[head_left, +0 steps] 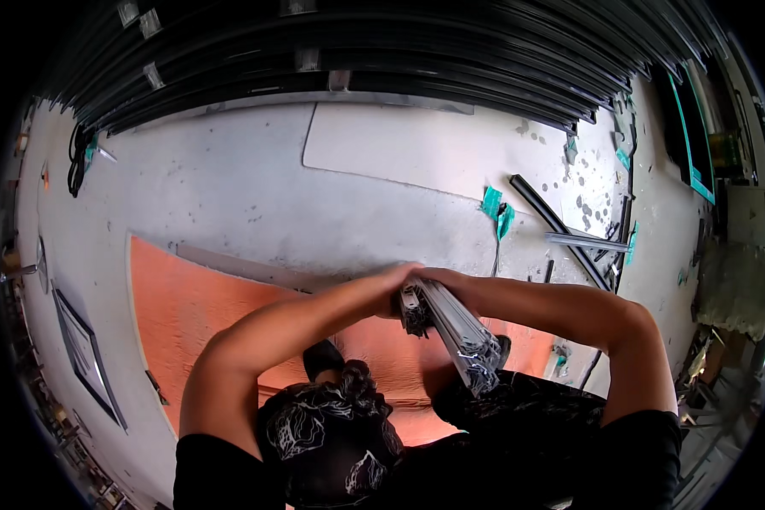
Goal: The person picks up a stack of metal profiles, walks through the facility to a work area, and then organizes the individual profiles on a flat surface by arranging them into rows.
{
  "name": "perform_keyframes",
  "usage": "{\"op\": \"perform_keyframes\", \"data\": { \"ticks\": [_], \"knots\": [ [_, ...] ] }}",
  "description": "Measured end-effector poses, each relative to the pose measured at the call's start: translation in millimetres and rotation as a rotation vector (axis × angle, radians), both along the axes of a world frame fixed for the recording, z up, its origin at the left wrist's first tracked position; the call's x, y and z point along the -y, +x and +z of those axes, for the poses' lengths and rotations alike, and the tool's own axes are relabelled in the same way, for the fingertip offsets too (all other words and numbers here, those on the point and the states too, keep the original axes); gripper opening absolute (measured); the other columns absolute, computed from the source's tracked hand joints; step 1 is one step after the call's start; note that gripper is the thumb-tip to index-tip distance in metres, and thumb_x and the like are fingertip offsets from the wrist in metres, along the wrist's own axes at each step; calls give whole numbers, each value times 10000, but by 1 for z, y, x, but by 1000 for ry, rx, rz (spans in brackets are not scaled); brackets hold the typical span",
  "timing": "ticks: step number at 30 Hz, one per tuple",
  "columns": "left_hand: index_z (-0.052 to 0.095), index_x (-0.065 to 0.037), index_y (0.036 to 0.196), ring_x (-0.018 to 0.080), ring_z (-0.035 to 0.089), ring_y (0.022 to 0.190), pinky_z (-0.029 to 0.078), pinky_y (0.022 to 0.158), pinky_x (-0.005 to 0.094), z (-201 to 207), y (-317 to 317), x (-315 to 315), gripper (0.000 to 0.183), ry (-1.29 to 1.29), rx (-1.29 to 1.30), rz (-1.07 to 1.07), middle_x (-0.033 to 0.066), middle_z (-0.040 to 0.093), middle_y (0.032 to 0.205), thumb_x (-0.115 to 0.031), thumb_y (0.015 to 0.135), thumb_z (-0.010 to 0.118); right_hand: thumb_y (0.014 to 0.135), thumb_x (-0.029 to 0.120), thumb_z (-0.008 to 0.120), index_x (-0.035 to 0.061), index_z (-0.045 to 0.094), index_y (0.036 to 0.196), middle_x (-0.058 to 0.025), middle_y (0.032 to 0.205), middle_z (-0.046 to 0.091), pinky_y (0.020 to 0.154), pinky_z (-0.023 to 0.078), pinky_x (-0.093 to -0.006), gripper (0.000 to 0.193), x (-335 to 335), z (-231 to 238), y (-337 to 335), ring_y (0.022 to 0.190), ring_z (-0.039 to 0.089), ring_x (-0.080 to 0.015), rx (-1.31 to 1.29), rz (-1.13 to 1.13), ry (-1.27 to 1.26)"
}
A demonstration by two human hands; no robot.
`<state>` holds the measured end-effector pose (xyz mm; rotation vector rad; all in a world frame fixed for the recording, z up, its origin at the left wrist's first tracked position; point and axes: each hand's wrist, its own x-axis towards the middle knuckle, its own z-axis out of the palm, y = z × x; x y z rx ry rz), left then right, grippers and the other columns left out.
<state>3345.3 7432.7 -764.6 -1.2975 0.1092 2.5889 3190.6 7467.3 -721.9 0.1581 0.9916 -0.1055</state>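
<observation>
A bundle of thin silver-grey metal profiles (pixel 459 327) is held between my two hands, its cut ends pointing back toward my right thigh. My left hand (pixel 397 287) wraps the bundle from the left. From the right, my right hand (pixel 452 280) closes round it, and the two hands meet at the top. A shorter cluster of profile ends (pixel 414 313) shows just beneath my left hand. Most of my fingers are hidden behind the hands and the bundle, as is its far end.
Long black frame profiles (pixel 331 64) are stacked across the far side. An orange mat (pixel 221 297) lies under my feet. On the right floor are loose black strips (pixel 552 221) and green tape scraps (pixel 495 204). A small dark frame (pixel 89 357) lies at the left.
</observation>
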Motion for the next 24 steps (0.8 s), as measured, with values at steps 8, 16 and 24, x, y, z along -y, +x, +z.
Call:
{"op": "perform_keyframes", "data": {
  "ticks": [8, 16, 24],
  "knots": [
    [642, -41, 907, 229, 667, 773, 548, 797, 396, 14, 6, 3, 351, -32, -158, 3, 103, 686, 884, -351, 853, 487, 929, 511, 435, 36, 550, 1130, -150, 1017, 653, 815, 545, -475, 528, 7, 22, 15, 862, 665, -268, -112, 51, 17],
    [617, -20, 1023, 249, 648, 867, 528, 828, 412, 11, 24, 6, 538, -303, -43, 200, 139, 667, 968, -521, 834, 563, 889, 494, 542, 37, 611, 1021, -128, 945, 665, 736, 553, -389, 481, 3, 30, 26, 790, 667, -226, -245, -16, -351],
    [563, -49, 1117, 178, 598, 890, 507, 736, 325, 8, 45, 67, 551, -826, 37, 273, 65, 609, 991, -488, 805, 675, 742, 654, 647, 5, 278, 1335, -201, 1108, 581, 686, 548, -390, 953, 50, 2, 44, 925, 632, -269, -672, 202, -838]
  ]
}}
